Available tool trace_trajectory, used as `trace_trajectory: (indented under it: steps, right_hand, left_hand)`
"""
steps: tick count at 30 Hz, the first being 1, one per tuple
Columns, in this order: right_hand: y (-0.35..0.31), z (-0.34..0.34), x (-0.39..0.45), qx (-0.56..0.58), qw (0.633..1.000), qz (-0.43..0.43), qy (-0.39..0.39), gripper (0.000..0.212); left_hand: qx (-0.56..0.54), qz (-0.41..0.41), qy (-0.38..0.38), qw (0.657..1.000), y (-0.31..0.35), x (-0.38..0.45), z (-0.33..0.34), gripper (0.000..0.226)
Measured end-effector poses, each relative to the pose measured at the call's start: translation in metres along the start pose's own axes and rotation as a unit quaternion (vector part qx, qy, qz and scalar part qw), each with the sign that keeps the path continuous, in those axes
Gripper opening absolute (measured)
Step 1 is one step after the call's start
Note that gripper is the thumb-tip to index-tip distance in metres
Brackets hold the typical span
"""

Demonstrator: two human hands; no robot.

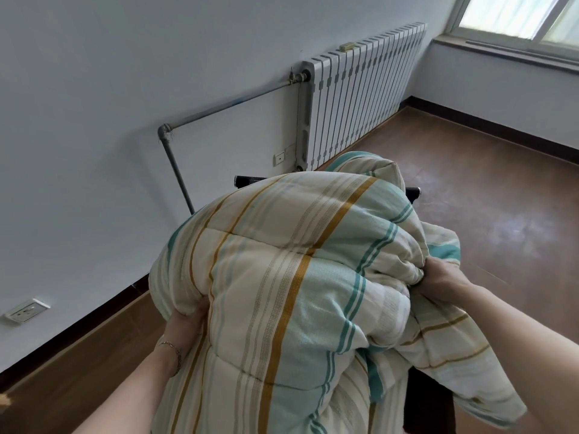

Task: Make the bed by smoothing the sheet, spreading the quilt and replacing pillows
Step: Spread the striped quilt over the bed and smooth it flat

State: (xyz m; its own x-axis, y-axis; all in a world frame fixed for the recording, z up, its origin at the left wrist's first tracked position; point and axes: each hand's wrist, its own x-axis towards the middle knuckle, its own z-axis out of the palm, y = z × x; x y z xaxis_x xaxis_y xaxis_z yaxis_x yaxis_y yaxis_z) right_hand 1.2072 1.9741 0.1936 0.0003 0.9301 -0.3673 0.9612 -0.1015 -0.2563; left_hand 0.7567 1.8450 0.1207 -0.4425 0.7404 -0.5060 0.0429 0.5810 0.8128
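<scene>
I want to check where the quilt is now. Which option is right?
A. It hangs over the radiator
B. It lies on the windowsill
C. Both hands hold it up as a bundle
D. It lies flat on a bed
C: the left hand and right hand each grip the bunched striped quilt, away from the radiator.

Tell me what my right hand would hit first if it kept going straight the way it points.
Your right hand points up and left, straight into the bunched quilt it already grips. Nothing else lies between them; what sits behind the quilt is hidden.
</scene>
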Motion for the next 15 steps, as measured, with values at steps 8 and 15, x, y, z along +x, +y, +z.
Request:
trace_trajectory:
  steps: [8, 15]
  right_hand:
    - [-0.016, 0.001, -0.02, 0.058, 0.997, 0.031, 0.04, 0.026]
    - [-0.031, -0.02, -0.06, 0.137, 0.986, 0.028, 0.087, 0.025]
  left_hand:
    - [-0.081, 0.026, -0.035, 0.996, 0.017, -0.034, 0.03, 0.057]
    - [-0.153, 0.043, -0.015, 0.987, 0.046, -0.095, 0.04, 0.048]
